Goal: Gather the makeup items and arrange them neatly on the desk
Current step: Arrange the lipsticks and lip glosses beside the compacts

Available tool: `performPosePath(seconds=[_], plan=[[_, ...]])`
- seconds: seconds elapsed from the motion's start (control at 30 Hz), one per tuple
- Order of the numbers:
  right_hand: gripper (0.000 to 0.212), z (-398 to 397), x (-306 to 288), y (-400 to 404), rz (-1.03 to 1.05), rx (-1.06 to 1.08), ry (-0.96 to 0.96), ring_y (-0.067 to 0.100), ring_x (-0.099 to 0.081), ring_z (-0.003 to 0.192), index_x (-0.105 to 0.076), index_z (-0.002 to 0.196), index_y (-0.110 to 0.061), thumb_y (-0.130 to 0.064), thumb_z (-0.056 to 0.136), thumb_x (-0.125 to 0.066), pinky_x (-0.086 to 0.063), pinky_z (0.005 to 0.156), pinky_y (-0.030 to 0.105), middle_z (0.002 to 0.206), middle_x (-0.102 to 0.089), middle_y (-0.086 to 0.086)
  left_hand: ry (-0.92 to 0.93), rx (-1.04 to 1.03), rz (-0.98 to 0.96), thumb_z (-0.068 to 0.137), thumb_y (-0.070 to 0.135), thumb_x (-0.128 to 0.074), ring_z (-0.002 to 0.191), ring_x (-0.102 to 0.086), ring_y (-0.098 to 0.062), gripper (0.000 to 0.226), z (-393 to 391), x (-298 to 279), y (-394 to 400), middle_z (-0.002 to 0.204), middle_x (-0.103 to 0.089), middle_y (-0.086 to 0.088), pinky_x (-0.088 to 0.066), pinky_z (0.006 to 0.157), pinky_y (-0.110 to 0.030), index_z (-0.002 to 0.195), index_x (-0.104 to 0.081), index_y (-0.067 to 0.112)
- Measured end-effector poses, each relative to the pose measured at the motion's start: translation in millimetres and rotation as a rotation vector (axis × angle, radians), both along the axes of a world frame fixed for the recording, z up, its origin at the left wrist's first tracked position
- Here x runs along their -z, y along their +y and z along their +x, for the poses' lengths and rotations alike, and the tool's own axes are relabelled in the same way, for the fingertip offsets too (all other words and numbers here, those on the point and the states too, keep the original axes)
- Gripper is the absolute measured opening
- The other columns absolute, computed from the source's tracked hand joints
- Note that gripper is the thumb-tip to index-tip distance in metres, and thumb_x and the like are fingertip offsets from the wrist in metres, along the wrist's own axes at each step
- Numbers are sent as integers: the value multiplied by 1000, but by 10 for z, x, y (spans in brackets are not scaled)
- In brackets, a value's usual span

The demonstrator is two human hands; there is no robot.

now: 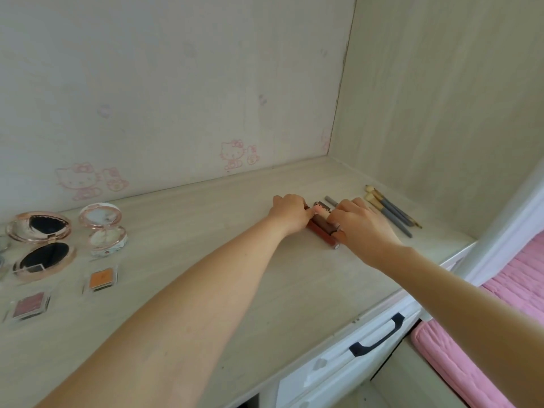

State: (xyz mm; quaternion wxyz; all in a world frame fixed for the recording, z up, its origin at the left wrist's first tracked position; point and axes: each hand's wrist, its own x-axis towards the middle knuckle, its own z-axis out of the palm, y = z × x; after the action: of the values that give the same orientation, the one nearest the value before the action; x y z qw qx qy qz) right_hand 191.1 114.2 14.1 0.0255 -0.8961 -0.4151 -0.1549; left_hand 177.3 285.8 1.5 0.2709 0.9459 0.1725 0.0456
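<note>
A few brown and dark red lip gloss tubes (pixel 321 224) lie side by side on the pale desk (pixel 235 260), toward its right end. My left hand (pixel 290 214) is at their left side, its curled fingers and thumb pinching the tubes' upper end. From the right, my right hand (pixel 362 228) curls its fingers over the tubes and hides their right side. A grey pencil (pixel 331 200) pokes out behind that hand. Several grey-handled brushes (pixel 393 212) lie in a row just right of it.
At the desk's left end stand an open rose-gold compact (pixel 41 245) and an open white compact (pixel 104 228), with an orange blush pan (pixel 101 278) and a pink blush pan (pixel 29 307) in front. A drawer handle (pixel 378 334) and pink bedding (pixel 500 304) lie lower right.
</note>
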Motion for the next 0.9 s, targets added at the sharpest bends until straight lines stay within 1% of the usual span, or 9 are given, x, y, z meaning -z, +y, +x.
performPosePath(seconds=[0.17, 0.27, 0.33, 0.43, 0.53, 0.6, 0.67, 0.73, 0.9], plan=[[28, 35, -20, -5, 107, 48, 32, 23, -42, 116, -63, 118, -20, -23, 90, -61, -38, 92, 32, 118, -57, 1, -193, -116, -229, 93, 35, -51, 119, -37, -31, 30, -63, -74, -50, 98, -62, -6, -35, 87, -33, 103, -67, 11], [26, 20, -77, 28, 289, 96, 118, 23, -45, 112, -65, 116, -19, -24, 90, -62, -38, 85, 29, 112, -62, 1, -286, -196, -411, 91, 33, -55, 115, -45, -31, 25, -73, -150, -67, 98, -63, -4, -38, 87, -33, 100, -63, 12], [22, -11, -107, 69, 416, 108, 256, 20, -52, 105, -65, 111, -20, -25, 90, -62, -43, 81, 29, 105, -66, -1, -360, -257, -534, 89, 30, -60, 111, -53, -29, 20, -82, -202, -78, 105, -65, -4, -42, 90, -34, 99, -60, 13], [16, -84, -135, 136, 640, 141, 513, 18, -61, 97, -65, 104, -21, -17, 89, -63, -53, 83, 35, 96, -67, -4, -457, -330, -777, 84, 23, -66, 102, -62, -31, 22, -139, -266, -94, 101, -69, -9, -48, 91, -38, 100, -60, 9], [15, -140, -135, 185, 790, 196, 697, 17, -63, 91, -64, 98, -25, -15, 87, -64, -55, 83, 39, 91, -67, -7, -500, -332, -974, 83, 17, -68, 72, -62, -22, 24, -233, -295, -82, 84, -66, -8, -53, 87, -40, 102, -60, 6], [18, -196, -140, 208, 899, 163, 850, 18, -66, 93, -66, 101, -21, -10, 87, -63, -56, 81, 32, 96, -70, -1, -517, -321, -1101, 85, 13, -67, 62, -59, -16, 23, -333, -331, -69, 84, -62, -8, -57, 79, -34, 104, -59, 4], [22, -274, -154, 223, 1012, 107, 975, 16, -68, 92, -66, 106, -16, -4, 89, -58, -56, 74, 24, 101, -71, 8, -532, -297, -1207, 87, 9, -66, 63, -59, -16, 24, -460, -367, -44, 87, -61, -10, -58, 71, -27, 107, -57, 1], [22, -369, -175, 240, 1091, 71, 1047, 14, -70, 88, -65, 109, -12, -4, 92, -53, -57, 74, 25, 102, -69, 11, -544, -265, -1297, 88, 6, -65, 64, -61, -17, 24, -617, -394, -1, 84, -62, -10, -58, 67, -24, 109, -57, -2], [22, -643, -227, 338, 1129, -1, 1129, 15, -69, 90, -65, 109, -14, -9, 96, -48, -58, 80, 32, 97, -67, 5, -515, -182, -1356, 88, 3, -65, 67, -65, -20, 7, -1110, -394, 167, 78, -64, -10, -59, 77, -30, 93, -62, -1]])
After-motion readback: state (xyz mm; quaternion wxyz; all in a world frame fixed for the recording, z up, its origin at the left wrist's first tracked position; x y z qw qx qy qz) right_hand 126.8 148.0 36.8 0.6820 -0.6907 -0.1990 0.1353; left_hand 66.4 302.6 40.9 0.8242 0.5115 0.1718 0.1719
